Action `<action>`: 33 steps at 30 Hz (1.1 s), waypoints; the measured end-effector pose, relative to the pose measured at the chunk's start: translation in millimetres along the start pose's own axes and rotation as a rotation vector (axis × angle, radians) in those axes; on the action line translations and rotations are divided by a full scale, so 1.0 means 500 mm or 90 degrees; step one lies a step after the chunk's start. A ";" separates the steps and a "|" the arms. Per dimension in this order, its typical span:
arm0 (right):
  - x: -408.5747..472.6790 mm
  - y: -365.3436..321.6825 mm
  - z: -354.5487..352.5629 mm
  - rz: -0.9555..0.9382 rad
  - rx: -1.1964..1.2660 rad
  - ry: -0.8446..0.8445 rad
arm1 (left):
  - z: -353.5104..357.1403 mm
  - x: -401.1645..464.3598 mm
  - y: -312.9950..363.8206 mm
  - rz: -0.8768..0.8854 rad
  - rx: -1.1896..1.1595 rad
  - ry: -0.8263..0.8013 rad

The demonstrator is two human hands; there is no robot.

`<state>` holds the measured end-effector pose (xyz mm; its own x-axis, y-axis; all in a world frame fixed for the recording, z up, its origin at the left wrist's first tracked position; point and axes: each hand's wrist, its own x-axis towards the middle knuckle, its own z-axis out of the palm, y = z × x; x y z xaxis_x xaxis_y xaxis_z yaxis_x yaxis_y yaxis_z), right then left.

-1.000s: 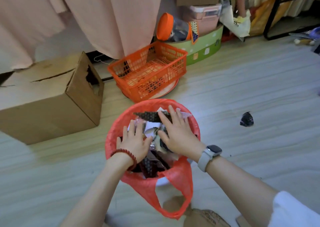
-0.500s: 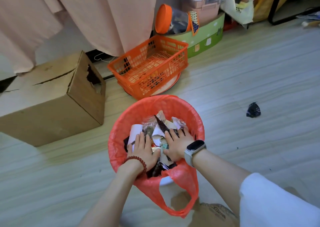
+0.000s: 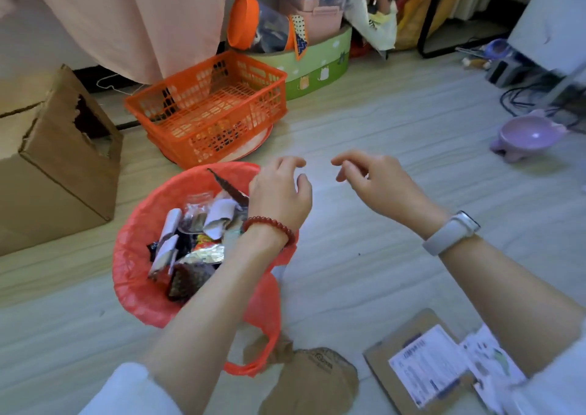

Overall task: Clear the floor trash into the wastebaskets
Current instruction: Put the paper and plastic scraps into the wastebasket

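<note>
— Foreground, lower right: cardboard scraps point(image 3: 421, 367) await pickup on the floor.

— Mid-frame, the left hand point(image 3: 279, 195) and right hand point(image 3: 377, 183) have lifted from the packed wastebasket point(image 3: 133, 256), fingers loosely curled, holding nothing.

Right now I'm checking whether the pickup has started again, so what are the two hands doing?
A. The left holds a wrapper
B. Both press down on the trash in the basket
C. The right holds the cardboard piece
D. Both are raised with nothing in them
D: the left hand and right hand hover with loosely curled fingers, holding nothing, beside the wastebasket.
</note>
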<state>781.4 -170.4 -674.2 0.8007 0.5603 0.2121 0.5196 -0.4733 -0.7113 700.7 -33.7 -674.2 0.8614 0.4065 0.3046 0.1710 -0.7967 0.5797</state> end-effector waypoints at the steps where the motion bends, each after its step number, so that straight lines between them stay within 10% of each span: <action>1: -0.019 0.035 -0.023 0.039 -0.005 0.002 | 0.031 -0.002 0.029 0.022 -0.018 -0.023; 12: -0.560 0.480 -0.172 0.544 -0.257 -0.219 | 0.450 -0.288 0.157 0.339 0.212 -0.652; 33: -0.701 0.599 -0.141 0.807 -0.264 -0.191 | 0.568 -0.383 0.091 0.199 0.272 -0.548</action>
<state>677.6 -556.3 -914.6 0.7233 -0.3068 -0.6186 -0.4220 -0.9055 -0.0443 679.5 -274.8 -920.5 0.9205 -0.1744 -0.3496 -0.1096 -0.9742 0.1972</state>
